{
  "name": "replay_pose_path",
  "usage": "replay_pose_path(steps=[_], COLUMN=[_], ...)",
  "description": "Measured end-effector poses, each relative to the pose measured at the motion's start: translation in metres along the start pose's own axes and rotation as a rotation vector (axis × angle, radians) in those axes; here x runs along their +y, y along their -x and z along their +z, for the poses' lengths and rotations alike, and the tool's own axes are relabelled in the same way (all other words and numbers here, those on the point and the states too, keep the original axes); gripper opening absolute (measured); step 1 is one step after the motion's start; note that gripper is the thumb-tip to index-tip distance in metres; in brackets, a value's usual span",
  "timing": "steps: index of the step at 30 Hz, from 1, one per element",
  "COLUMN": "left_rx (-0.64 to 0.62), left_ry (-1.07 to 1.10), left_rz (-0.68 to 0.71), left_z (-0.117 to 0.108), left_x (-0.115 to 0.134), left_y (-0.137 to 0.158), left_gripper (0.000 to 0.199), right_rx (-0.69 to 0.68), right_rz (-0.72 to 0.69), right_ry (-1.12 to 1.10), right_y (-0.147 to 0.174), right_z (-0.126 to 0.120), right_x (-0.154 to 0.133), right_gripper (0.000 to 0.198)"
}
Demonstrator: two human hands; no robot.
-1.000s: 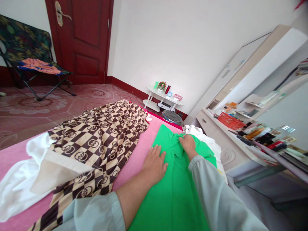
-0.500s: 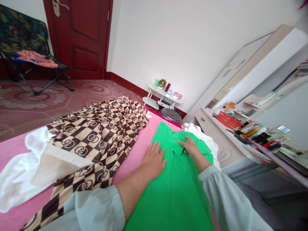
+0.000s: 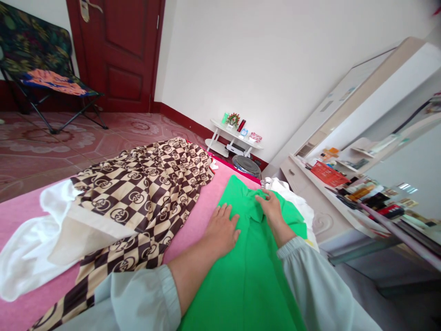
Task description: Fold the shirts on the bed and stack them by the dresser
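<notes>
The bright green cloth garment [image 3: 241,285] lies spread on a pink plush cover [image 3: 198,216]. The left hand [image 3: 222,232] rests flat on its left edge, fingers slightly spread; a brown-and-beige checkered garment [image 3: 148,193] lies farther left. Farther up, the right hand [image 3: 270,207] pinches a green fold near the far end. Beyond are a round dark-lidded bin [image 3: 247,164] and a low white two-tier stand [image 3: 217,148].

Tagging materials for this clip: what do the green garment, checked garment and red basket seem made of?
Green garment: matte cloth, by its soft, shineless creases; fibre unclear. Checked garment: slightly shiny fabric, perhaps synthetic, by its softly lit folds. Red basket: likely plastic, by its evenly coloured, perforated wall.
</notes>
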State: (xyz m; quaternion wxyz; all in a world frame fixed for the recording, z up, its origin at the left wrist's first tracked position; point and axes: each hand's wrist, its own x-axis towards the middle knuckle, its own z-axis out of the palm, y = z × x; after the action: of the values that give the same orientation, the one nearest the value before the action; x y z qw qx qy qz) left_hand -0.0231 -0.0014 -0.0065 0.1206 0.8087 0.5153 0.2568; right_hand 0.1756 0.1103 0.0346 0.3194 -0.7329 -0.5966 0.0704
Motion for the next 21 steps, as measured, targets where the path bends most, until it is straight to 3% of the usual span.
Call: replay_pose_path(steps=[4, 6, 9, 12, 15, 17, 19, 21], left_rx=[0.003, 0.001, 0.003, 0.0, -0.006, -0.006, -0.007, -0.01], left_ry=[0.005, 0.006, 0.008, 0.005, -0.006, -0.017, -0.027, -0.032], left_rz=[0.003, 0.001, -0.002, 0.001, 0.007, 0.009, 0.01, 0.009], left_z=[-0.001, -0.001, -0.003, -0.002, 0.0, 0.0, 0.0, -0.001], left_x=[0.001, 0.001, 0.002, 0.001, 0.001, 0.0, 0.001, 0.001], left_y=[0.001, 0.001, 0.001, 0.001, 0.0, -0.001, -0.001, -0.001], left_gripper=[0.049, 0.049, 0.048, 0.047, 0.047, 0.047, 0.047, 0.046], right_rx=[-0.147, -0.203, -0.279, -0.186, 0.011, 0.03, -0.016, -0.066], right_rz=[0.228, 0.227, 0.19, -0.003, -0.315, -0.449, -0.497, -0.455], right_ry=[-0.224, -0.304, -0.326, -0.126, 0.09, 0.144, 0.207, 0.322], right_y=[0.033, 0.049, 0.064, 0.066, 0.057, 0.048, 0.035, 0.019], right_z=[-0.008, -0.015, -0.027, -0.036, -0.034, -0.025, -0.013, -0.001], right_x=[-0.001, 0.005, 0.017, 0.02, 0.01, 0.001, -0.006, -0.008], right_gripper=[0.08, 0.076, 0.053, 0.035, 0.031, 0.031, 0.032, 0.034])
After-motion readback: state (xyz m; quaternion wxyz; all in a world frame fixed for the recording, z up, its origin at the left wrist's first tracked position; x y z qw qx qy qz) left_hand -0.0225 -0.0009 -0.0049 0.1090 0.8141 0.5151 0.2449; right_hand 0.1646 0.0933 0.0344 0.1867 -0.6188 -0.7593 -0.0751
